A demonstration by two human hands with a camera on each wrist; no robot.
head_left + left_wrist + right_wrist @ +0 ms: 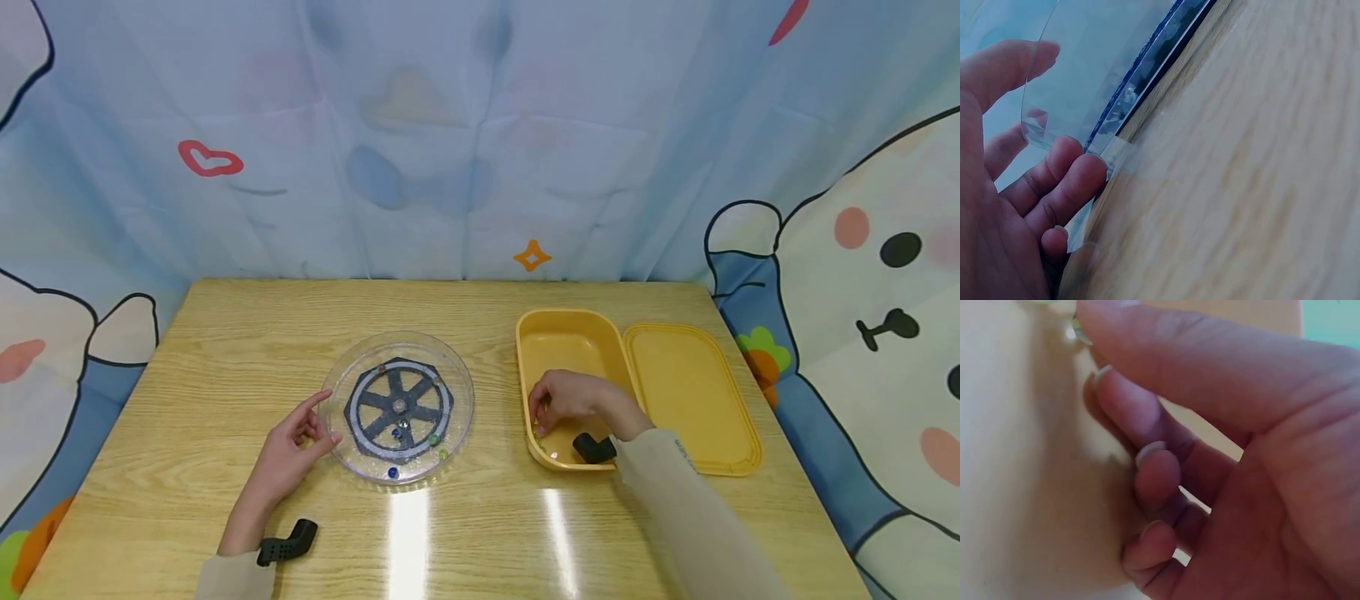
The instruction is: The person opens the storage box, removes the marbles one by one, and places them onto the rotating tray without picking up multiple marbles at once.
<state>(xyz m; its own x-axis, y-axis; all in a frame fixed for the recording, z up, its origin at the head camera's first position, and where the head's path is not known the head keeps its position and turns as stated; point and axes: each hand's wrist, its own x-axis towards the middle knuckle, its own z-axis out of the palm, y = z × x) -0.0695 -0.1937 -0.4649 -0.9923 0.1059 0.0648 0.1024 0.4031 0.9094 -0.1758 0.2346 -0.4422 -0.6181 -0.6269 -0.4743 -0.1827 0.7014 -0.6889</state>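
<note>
A round clear dish point(467, 417) with a dark six-spoked wheel pattern point(375, 398) stands left of the table's middle. Inside lie several glass marbles, among them a blue marble point(393, 472) and a green marble point(433, 439). At its left side my left hand point(288, 450) rests spread fingers against the rim; in the left wrist view, fingertips point(1088, 172) touch the clear wall. My right hand point(566, 400) reaches into a yellow box point(573, 329). Its thumb and index finger pinch a greenish marble point(1080, 330), partly hidden by the thumb.
A yellow lid point(693, 392) lies flat against the box's right side. Another small marble point(553, 455) sits on the box floor near the front. Both wrists wear black camera mounts. Behind the wooden table point(262, 325) hangs a blue cartoon curtain point(420, 167).
</note>
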